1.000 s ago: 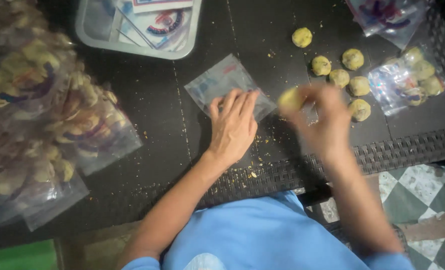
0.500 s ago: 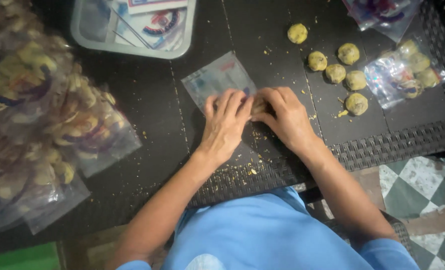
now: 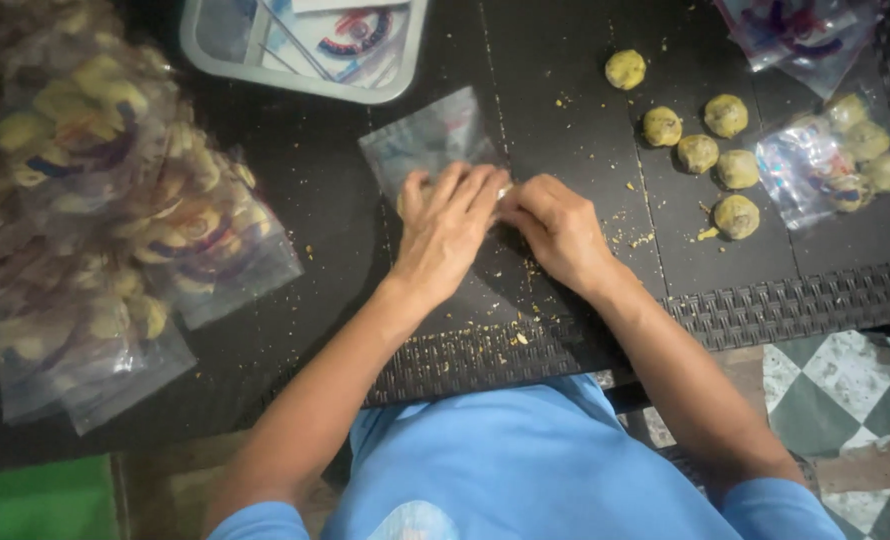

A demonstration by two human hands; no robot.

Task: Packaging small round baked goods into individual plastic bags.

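Pressing 1 clear bag (image 3: pixel 427 140), both hands; 6 loose cookies (image 3: pixel 698 153) nearby.

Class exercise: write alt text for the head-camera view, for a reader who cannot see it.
Two bare hands, left hand and right hand, press a clear plastic bag flat on a black table. Loose yellow cookies lie right, filled bags left.

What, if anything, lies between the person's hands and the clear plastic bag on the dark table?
Nothing visible: the left hand and the right hand both rest directly on the near end of the clear bag, with no other object between.
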